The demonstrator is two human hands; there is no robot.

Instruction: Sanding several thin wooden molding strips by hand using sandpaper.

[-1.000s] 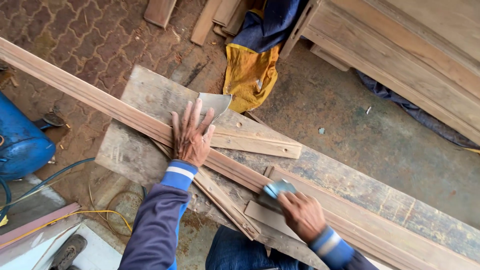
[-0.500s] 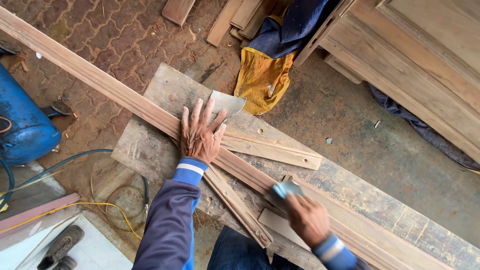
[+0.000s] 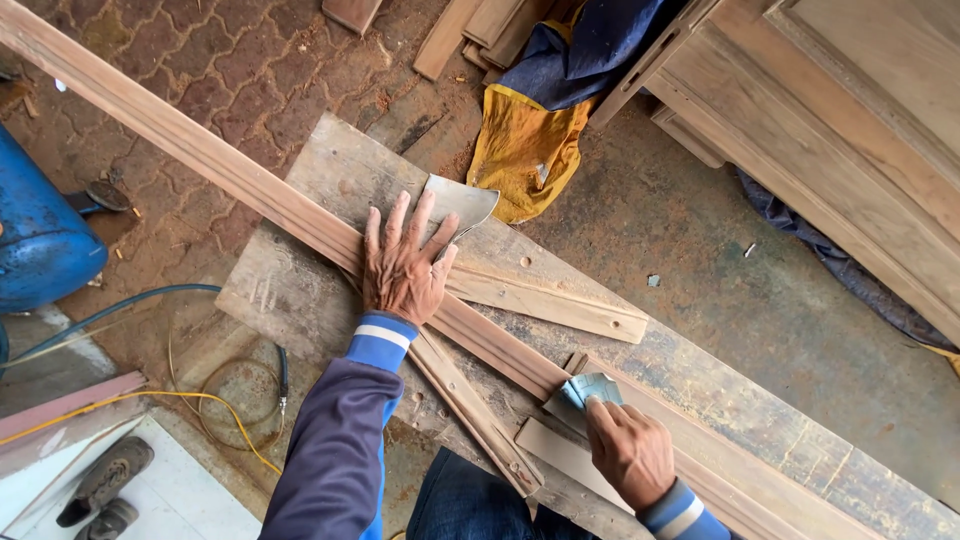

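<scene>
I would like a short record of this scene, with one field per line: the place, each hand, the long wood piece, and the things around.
place: outdoor workshop, worn plank bench over paving bricks
left hand: pressed flat, fingers spread, on the long wood moulding
right hand: presses a folded blue-grey sanding sheet against the moulding
moulding: lies diagonally across the bench, from upper left to lower right
near left hand: loose grey sheet, short wood strip
around: yellow cloth, blue tank, hose, shoes, wooden door panel

Long moulding strip [image 3: 250,190] across the workbench board [image 3: 300,300], folded cloth [image 3: 530,130] behind, tank [image 3: 40,240] at left.
</scene>
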